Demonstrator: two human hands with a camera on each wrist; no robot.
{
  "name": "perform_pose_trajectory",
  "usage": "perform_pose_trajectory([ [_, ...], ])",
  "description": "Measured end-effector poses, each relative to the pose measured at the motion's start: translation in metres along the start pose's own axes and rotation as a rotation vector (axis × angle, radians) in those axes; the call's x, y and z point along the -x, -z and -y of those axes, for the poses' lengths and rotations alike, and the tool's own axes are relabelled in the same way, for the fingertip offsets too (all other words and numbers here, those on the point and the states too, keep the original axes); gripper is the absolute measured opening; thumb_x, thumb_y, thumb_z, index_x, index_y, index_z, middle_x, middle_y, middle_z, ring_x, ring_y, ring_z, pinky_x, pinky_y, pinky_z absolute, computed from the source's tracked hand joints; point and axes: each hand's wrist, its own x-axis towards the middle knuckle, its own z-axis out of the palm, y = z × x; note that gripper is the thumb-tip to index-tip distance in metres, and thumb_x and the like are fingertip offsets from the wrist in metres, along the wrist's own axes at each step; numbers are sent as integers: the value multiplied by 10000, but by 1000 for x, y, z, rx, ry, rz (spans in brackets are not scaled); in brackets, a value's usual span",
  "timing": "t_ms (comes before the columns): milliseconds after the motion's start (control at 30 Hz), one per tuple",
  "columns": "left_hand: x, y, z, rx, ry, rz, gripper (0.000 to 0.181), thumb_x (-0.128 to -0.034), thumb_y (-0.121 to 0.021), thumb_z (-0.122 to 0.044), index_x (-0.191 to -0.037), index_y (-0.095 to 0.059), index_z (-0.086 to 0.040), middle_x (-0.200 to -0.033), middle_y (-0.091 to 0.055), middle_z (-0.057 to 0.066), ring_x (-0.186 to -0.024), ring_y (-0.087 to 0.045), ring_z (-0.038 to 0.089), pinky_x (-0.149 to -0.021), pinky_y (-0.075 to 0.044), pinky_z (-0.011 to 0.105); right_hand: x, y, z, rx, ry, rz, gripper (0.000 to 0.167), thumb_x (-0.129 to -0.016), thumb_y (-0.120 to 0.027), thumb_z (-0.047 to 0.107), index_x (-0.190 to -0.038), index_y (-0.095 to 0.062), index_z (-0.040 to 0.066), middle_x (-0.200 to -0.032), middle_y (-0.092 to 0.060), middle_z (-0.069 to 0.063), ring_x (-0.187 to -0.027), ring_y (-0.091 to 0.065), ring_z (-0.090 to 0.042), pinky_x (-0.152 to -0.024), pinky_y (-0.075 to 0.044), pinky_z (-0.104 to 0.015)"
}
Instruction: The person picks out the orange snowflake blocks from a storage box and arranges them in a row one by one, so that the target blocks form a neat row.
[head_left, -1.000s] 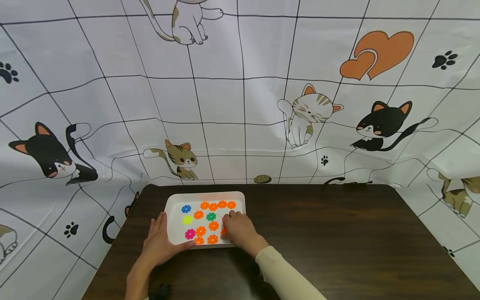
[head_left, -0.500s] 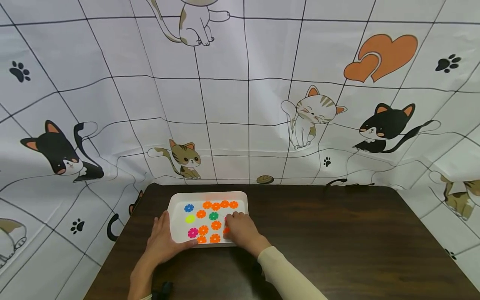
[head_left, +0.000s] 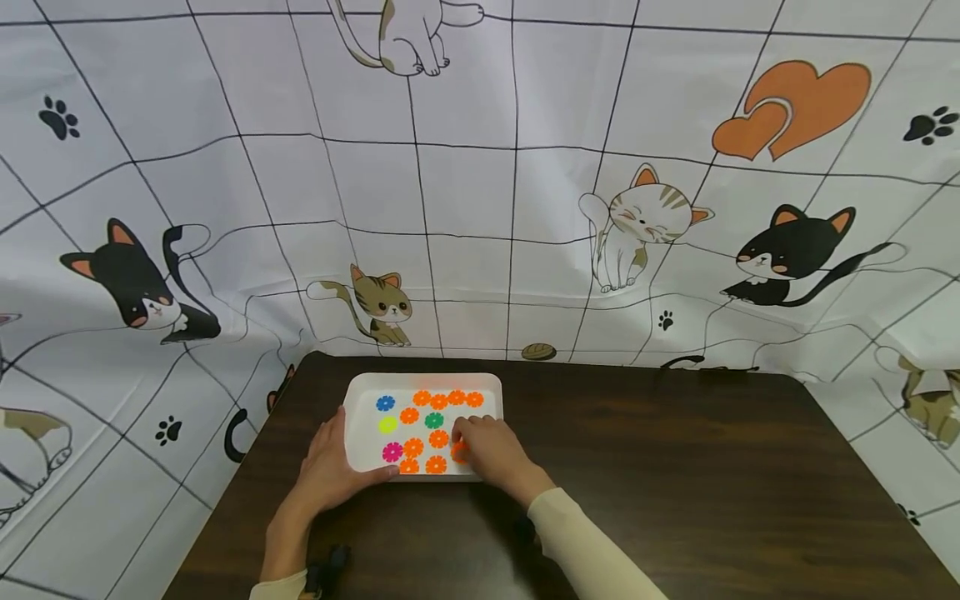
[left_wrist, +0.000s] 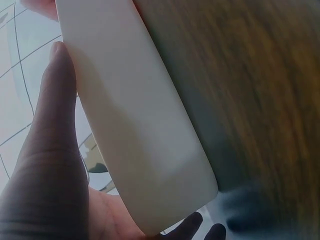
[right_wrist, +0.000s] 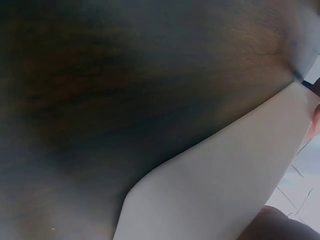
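A white rectangular tray (head_left: pixel 367 437) lies on the dark table with several slotted, flower-shaped plastic discs spread in it. Most are orange, like one disc (head_left: pixel 437 465) near the front; there is also a blue disc (head_left: pixel 386 403), a yellow disc (head_left: pixel 387 425), a green disc (head_left: pixel 434 420) and a pink disc (head_left: pixel 392 452). My left hand (head_left: pixel 327 462) holds the tray's near left corner, thumb along the front rim, fingers against the left side. Over the tray's right end, my right hand (head_left: pixel 491 452) reaches down with bent fingers, partly covering an orange disc (head_left: pixel 459 452). Its fingertips' contact is hidden.
The dark wooden table (head_left: pixel 660 475) stretches right of the tray. Behind it hangs a white sheet (head_left: pixel 465 192) with grid lines and cartoon cats. A small black object (head_left: pixel 330 567) lies by the left wrist. Both wrist views show mainly the tray's outer wall (left_wrist: pixel 135 110).
The head view has shifted slightly, so everything sits a little further right and higher. A bit of pink seen by my right fingertips earlier is now out of sight. My left hand stays on the tray.
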Motion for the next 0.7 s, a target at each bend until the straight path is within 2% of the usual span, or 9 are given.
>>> perform_pose_trajectory([
  [167,1,-2,-2,2,21,18,1503,-662,-778,-758,-1615,122,-24,-1674,-77,286,-1492,-127,526,-1170,-191,797,4,3,-6,-122,14,10,86,-971,-690,151,-1055,-689,134,-980,-733,10,-860,-613,-138,-863,-558,-312],
  [333,0,-2,-3,2,11,19,1497,-671,-773,-762,-1614,117,-16,-1662,-100,297,-1465,-156,532,-1162,-215,792,7,18,-13,-264,-4,-25,91,-987,-681,188,-1051,-690,124,-970,-725,4,-830,-590,-106,-792,-557,-270],
  [567,1,1,-2,3,23,23,1502,-661,-774,-768,-1614,117,-24,-1641,-131,321,-1449,-168,552,-1158,-216,793,10,36,-25,-314,-82,-50,158,-996,-665,255,-1113,-652,150,-933,-694,11,-765,-563,-88,-730,-555,-211],
  [700,0,1,-2,6,21,33,1501,-665,-769,-771,-1613,128,-29,-1649,-112,320,-1455,-155,557,-1161,-203,796,14,43,-37,-318,-147,-101,163,-982,-683,259,-1109,-641,165,-911,-694,21,-725,-557,-92,-658,-521,-206],
])
